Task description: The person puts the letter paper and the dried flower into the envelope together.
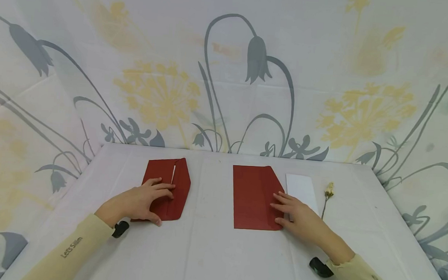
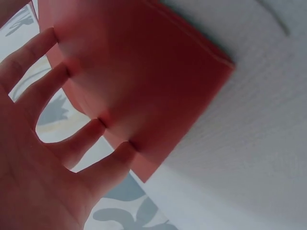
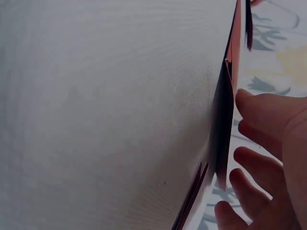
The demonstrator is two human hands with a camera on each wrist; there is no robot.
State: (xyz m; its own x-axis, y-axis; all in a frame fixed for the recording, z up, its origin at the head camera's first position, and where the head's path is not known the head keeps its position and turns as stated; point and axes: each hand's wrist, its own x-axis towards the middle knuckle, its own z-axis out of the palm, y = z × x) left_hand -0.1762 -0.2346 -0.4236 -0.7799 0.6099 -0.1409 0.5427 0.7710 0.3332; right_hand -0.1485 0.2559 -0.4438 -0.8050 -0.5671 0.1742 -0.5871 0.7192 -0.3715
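Observation:
Two dark red envelopes lie on the white table. The left envelope (image 1: 176, 188) shows a white slit under its folded flap. My left hand (image 1: 155, 198) rests flat on it, and the fingertips (image 2: 103, 122) press the red paper (image 2: 144, 76) with fingers spread. The right envelope (image 1: 253, 197) lies with its pointed flap toward the right. My right hand (image 1: 292, 212) touches that flap edge with straight fingers (image 3: 259, 110); the envelope shows edge-on (image 3: 221, 139) in the right wrist view. A white card (image 1: 302, 188) lies partly under the right hand.
A small dried flower (image 1: 328, 191) on a thin stem lies right of the white card. A floral cloth backdrop (image 1: 228, 71) rises behind and beside the table (image 1: 209, 250). A black wrist mount (image 1: 319, 268) sits at each sleeve.

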